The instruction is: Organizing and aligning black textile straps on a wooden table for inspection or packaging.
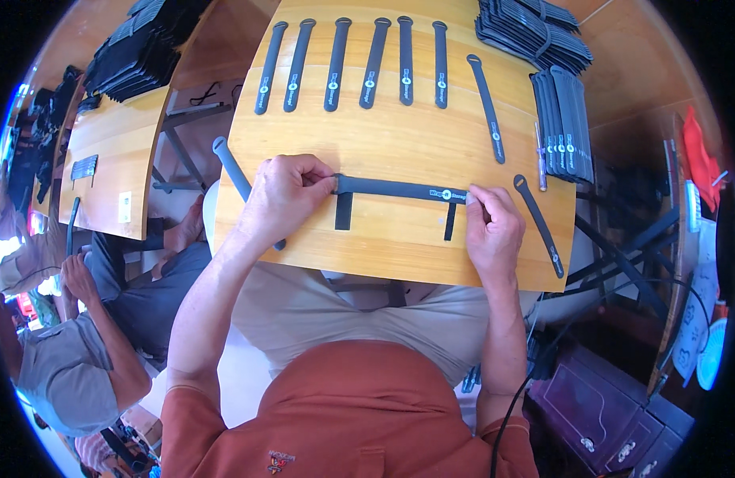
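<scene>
A dark grey storage strap (391, 189) with a printed label lies stretched crosswise near the front of the wooden table. My left hand (288, 191) pinches its left end between thumb and fingers. At the labelled right end, the fingers of my right hand (495, 223) are closed on the strap. Two short black strips, a left one (344, 215) and a narrower right one (450, 223), sit on the tabletop just below it. Another strap (230, 169) passes partly hidden under my left wrist and forearm. To the right of my right hand lies one more strap (538, 225), slanted.
Several straps (373, 64) are lined up along the table's far side, with a tilted strap (485, 107) beside them. Strap bundles (562, 119) and a pen (541, 159) lie at the right edge. A co-worker (73, 350) sits left, near another table (113, 151).
</scene>
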Available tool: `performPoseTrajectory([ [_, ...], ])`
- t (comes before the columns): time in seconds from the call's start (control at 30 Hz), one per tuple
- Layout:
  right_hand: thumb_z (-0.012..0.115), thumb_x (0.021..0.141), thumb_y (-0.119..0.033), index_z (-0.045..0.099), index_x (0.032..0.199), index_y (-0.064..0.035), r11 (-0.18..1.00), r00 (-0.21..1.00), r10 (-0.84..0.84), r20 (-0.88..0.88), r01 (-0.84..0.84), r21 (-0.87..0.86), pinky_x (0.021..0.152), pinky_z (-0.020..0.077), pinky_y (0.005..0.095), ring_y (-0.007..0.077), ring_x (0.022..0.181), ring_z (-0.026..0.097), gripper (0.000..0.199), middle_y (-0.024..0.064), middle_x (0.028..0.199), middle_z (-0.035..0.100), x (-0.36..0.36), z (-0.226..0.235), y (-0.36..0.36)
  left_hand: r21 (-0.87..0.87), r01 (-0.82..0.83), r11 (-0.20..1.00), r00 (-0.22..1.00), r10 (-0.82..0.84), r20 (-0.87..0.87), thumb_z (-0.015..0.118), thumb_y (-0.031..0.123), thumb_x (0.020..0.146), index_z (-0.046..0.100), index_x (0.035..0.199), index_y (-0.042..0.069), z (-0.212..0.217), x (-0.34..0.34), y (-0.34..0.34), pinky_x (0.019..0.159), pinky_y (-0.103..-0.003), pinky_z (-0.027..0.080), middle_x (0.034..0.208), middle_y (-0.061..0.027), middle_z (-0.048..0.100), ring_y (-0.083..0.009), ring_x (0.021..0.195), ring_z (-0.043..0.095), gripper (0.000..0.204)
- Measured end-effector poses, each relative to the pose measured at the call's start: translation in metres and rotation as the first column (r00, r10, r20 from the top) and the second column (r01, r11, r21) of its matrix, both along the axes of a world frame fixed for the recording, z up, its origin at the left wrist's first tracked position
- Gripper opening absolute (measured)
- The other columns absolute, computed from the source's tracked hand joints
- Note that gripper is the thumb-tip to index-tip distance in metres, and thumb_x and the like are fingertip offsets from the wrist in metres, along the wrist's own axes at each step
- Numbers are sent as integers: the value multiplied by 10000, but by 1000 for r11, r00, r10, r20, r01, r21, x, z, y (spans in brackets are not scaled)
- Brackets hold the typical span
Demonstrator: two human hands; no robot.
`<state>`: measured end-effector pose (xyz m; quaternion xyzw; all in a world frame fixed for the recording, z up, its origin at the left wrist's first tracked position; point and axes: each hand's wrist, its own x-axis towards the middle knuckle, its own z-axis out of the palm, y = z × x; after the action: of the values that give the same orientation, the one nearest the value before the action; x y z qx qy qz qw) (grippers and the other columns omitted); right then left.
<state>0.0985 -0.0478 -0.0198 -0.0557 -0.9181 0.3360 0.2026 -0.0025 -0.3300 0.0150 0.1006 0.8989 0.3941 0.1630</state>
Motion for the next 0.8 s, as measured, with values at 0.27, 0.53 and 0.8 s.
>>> performPoseTrajectory([
  [0.27, 648, 878, 28, 693, 985, 41, 1000, 1000, 5, -2, -5, 27, 735, 549, 398, 344, 827, 688, 117, 179, 902, 675, 0, 3, -3, -34, 15, 999, 998, -17, -54, 745, 77, 854, 749, 939, -25, -1, 1, 1, 714, -334, 580, 839, -165, 748, -245, 756, 736, 132],
  [0.53, 645, 876, 26, 693, 981, 43, 999, 1000, 7, 1, -7, 45, 733, 547, 406, 346, 823, 684, 116, 179, 899, 667, -1, 6, -3, -4, 112, 994, 965, -110, -240, 706, 43, 872, 704, 974, -8, -8, 5, -2, 700, -323, 536, 900, -138, 671, -205, 767, 683, 113],
  [0.8, 652, 880, 9, 700, 989, 42, 999, 999, -1, 40, -1, 41, 745, 547, 413, 346, 830, 683, 124, 178, 912, 667, -1, 9, -3, -108, 202, 973, 913, -227, -339, 654, 62, 908, 687, 988, -12, -11, 7, -1, 793, -441, 552, 975, -199, 647, -372, 852, 679, 115],
])
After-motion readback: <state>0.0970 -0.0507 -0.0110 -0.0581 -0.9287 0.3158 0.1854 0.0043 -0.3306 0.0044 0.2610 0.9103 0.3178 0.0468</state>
